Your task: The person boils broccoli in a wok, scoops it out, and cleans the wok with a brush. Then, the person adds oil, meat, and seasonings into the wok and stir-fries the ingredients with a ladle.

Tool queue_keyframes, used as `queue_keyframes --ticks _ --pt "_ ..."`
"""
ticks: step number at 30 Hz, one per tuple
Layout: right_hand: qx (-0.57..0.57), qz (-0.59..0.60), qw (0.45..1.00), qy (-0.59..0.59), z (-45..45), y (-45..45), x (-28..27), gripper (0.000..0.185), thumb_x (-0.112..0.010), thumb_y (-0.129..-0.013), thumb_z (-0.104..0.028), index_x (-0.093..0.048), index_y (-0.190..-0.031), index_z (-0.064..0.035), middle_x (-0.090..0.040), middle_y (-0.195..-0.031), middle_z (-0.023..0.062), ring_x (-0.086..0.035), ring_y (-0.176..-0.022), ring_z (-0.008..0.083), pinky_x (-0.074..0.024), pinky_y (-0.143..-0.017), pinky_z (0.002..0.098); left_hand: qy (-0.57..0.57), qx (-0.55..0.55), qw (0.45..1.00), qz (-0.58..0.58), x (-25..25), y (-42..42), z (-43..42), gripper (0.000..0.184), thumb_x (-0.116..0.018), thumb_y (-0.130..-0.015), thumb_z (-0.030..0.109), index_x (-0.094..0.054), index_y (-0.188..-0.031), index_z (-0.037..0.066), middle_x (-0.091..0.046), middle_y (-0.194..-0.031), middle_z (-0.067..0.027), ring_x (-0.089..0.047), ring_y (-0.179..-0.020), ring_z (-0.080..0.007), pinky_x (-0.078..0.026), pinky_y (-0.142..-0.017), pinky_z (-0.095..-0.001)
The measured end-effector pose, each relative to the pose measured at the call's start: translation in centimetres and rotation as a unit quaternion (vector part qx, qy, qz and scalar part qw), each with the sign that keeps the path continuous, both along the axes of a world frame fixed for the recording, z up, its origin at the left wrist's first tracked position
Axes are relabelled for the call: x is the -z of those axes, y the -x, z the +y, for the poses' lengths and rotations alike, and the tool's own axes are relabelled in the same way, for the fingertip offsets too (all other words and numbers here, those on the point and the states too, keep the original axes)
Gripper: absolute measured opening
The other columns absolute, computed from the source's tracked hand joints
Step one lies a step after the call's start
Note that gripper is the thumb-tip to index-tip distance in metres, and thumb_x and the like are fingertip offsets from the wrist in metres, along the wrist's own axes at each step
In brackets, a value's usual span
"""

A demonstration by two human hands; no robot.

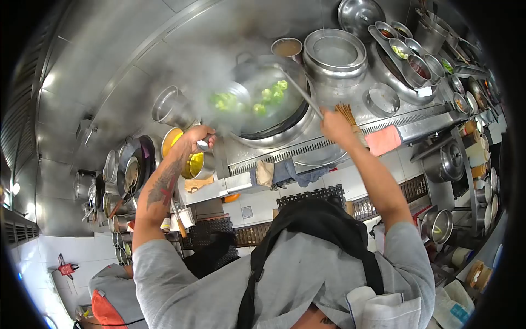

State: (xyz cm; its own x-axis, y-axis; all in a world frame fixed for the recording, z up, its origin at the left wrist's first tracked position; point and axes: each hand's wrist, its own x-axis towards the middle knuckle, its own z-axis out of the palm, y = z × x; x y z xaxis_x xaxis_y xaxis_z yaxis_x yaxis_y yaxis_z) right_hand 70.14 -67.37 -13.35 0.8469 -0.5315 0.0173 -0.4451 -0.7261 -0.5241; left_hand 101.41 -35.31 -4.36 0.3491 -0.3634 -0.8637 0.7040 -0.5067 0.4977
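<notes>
A dark wok (279,118) sits on the stove, steam rising from it. Bright green vegetables (271,97) lie in it, with more green pieces in a round metal strainer or ladle (238,94) at its left, blurred by steam. My left hand (200,139) is closed round a metal handle at the wok's lower left. My right hand (335,126) grips the end of a long metal utensil (301,90), which reaches into the wok from the right. The utensil's far end is hard to make out.
Behind the wok stand a metal pot (335,52) and a small pan (287,48). Sauce containers (417,68) are at the upper right. A bamboo brush (347,115) and pink cloth (383,140) lie by my right hand. Yellow liquid fills a pot (204,167) under my left forearm. Another person (112,290) is lower left.
</notes>
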Motion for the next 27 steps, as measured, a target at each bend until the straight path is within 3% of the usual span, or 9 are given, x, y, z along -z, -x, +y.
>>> queue_keyframes --ticks 2,4,10,15,18,20,22,25,27 --pt "-0.004 -0.022 1.000 -0.021 3.3 2.2 2.8 0.043 -0.048 -0.086 -0.007 -0.052 -0.127 0.0052 -0.065 -0.082 0.0318 -0.066 -0.082 0.0475 -0.0533 -0.075 0.0544 -0.020 -0.004 0.998 0.056 -0.6 0.7 -1.2 0.015 -0.046 -0.098 0.010 -0.044 -0.100 -0.004 -0.049 -0.071 -0.0034 -0.048 -0.053 -0.0096 -0.046 -0.047 -0.0235" --pt "0.000 0.005 0.999 -0.053 6.8 3.7 3.6 0.053 -0.047 -0.086 -0.006 -0.041 -0.136 0.0116 -0.064 -0.078 0.0326 -0.066 -0.078 0.0477 -0.0523 -0.073 0.0555 0.043 -0.030 0.980 0.190 -0.1 2.9 -2.9 0.035 -0.045 -0.100 0.015 -0.039 -0.119 -0.014 -0.046 -0.072 -0.0008 -0.048 -0.054 -0.0087 -0.048 -0.045 -0.0208" --pt "0.014 -0.031 0.994 -0.105 9.4 5.5 3.6 0.057 -0.045 -0.086 -0.005 -0.035 -0.137 0.0175 -0.063 -0.078 0.0346 -0.065 -0.077 0.0488 -0.0506 -0.074 0.0554 0.200 -0.163 0.924 0.281 2.7 9.9 -8.6 0.039 -0.043 -0.099 0.007 -0.028 -0.122 -0.020 -0.047 -0.071 -0.0045 -0.052 -0.055 -0.0114 -0.051 -0.046 -0.0223" --pt "0.003 -0.085 0.991 -0.099 4.3 4.4 3.4 0.048 -0.059 -0.087 -0.016 -0.052 -0.130 0.0022 -0.065 -0.087 0.0320 -0.064 -0.087 0.0478 -0.0508 -0.079 0.0537 0.226 -0.135 0.925 0.274 4.4 9.7 -9.6 0.025 -0.043 -0.100 0.008 -0.037 -0.110 -0.015 -0.046 -0.069 -0.0027 -0.050 -0.053 -0.0081 -0.048 -0.045 -0.0201" --pt "0.027 -0.119 0.990 -0.075 0.5 3.0 2.3 0.044 -0.061 -0.087 -0.019 -0.054 -0.125 0.0023 -0.066 -0.089 0.0307 -0.064 -0.088 0.0481 -0.0510 -0.080 0.0525 0.268 -0.107 0.923 0.256 7.9 9.4 -8.5 0.022 -0.048 -0.098 0.008 -0.041 -0.109 -0.010 -0.046 -0.072 -0.0001 -0.048 -0.054 -0.0069 -0.045 -0.044 -0.0199" --pt "0.067 -0.142 0.981 -0.116 -3.5 1.5 1.7 0.045 -0.064 -0.087 -0.024 -0.054 -0.122 0.0026 -0.067 -0.084 0.0270 -0.066 -0.080 0.0448 -0.0529 -0.073 0.0491 0.261 -0.085 0.948 0.164 8.7 10.3 -8.4 0.017 -0.051 -0.099 0.010 -0.047 -0.102 -0.006 -0.045 -0.071 0.0014 -0.045 -0.053 -0.0051 -0.040 -0.042 -0.0187" --pt "0.173 -0.191 0.881 -0.397 -6.9 0.6 0.3 0.044 -0.064 -0.087 -0.028 -0.056 -0.116 0.0035 -0.067 -0.080 0.0246 -0.068 -0.074 0.0392 -0.0532 -0.066 0.0459 0.311 -0.072 0.937 0.144 8.6 10.8 -8.1 0.019 -0.052 -0.099 0.012 -0.048 -0.105 -0.005 -0.045 -0.071 0.0016 -0.044 -0.052 -0.0052 -0.038 -0.042 -0.0194" --pt "0.161 -0.115 0.945 -0.261 -13.7 0.4 -1.5 0.040 -0.059 -0.089 -0.020 -0.051 -0.117 0.0072 -0.066 -0.091 0.0230 -0.067 -0.065 0.0271 -0.0518 -0.051 0.0402 0.379 -0.074 0.905 0.179 7.7 11.0 -7.3 0.020 -0.052 -0.099 0.014 -0.049 -0.106 -0.005 -0.046 -0.071 0.0015 -0.043 -0.051 -0.0051 -0.038 -0.041 -0.0195" --pt "0.186 -0.075 0.960 -0.194 -15.2 0.4 -3.3 0.037 -0.057 -0.088 -0.019 -0.052 -0.113 0.0081 -0.068 -0.090 0.0239 -0.068 -0.070 0.0323 -0.0532 -0.058 0.0428 0.421 -0.068 0.887 0.178 7.3 12.0 -6.3 0.020 -0.052 -0.099 0.015 -0.050 -0.106 -0.003 -0.046 -0.070 0.0013 -0.042 -0.050 -0.0054 -0.037 -0.040 -0.0198"
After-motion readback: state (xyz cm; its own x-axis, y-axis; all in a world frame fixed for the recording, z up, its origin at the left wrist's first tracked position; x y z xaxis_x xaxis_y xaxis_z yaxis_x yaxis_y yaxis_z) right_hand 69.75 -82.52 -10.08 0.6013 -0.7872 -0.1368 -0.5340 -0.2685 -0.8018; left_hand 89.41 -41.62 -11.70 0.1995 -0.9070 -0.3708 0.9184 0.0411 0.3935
